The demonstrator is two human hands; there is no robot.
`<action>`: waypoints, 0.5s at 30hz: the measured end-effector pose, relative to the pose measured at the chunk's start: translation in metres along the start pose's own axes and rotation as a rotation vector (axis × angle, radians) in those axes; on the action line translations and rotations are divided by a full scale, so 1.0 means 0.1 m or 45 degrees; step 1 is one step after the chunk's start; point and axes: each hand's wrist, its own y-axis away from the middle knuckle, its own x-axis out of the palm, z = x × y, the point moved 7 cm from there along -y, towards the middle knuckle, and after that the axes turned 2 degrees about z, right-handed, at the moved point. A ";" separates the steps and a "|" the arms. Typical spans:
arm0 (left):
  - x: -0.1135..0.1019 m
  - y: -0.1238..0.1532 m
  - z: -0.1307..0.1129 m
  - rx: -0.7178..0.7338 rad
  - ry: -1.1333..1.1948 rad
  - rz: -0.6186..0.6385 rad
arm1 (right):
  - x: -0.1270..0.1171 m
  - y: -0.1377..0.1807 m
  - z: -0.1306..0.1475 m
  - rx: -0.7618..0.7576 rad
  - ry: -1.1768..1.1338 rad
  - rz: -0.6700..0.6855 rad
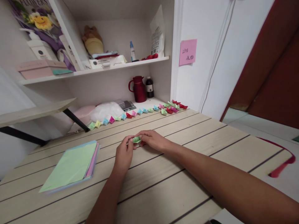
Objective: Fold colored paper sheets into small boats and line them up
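Note:
A small piece of folded green paper (136, 140) is pinched between my two hands, low over the middle of the slatted table. My left hand (124, 151) grips its left end with thumb and fingers closed. At the other end, my right hand (150, 139) holds the paper with fingers curled round it; some fingertips are hidden. To the left lies a stack of coloured paper (70, 165) with a light green sheet on top. Behind my hands, small folded paper boats (128, 115) in several colours form a long row, with a denser group (170, 109) at its right end.
The wooden table (168, 193) has dark grooves across it. A small raised shelf (37, 112) on black legs stands at the left. At the back, a white plastic bag (107, 112), a red jug (139, 90) and a dark bottle (149, 87) sit beneath a loaded shelf (126, 66).

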 end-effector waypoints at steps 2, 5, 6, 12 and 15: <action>0.01 0.00 0.00 -0.002 -0.005 0.002 | -0.01 0.00 0.00 0.011 0.011 -0.017; 0.03 0.01 -0.02 0.004 -0.022 0.012 | -0.04 0.02 0.06 -0.017 0.273 -0.088; 0.03 0.01 -0.02 0.009 -0.038 0.015 | -0.05 0.03 0.09 -0.021 0.389 -0.126; 0.07 0.03 -0.04 0.034 0.015 0.075 | -0.15 0.06 0.16 0.040 0.784 -0.257; 0.08 0.04 -0.07 0.096 0.063 0.151 | -0.26 0.04 0.13 0.043 0.746 -0.220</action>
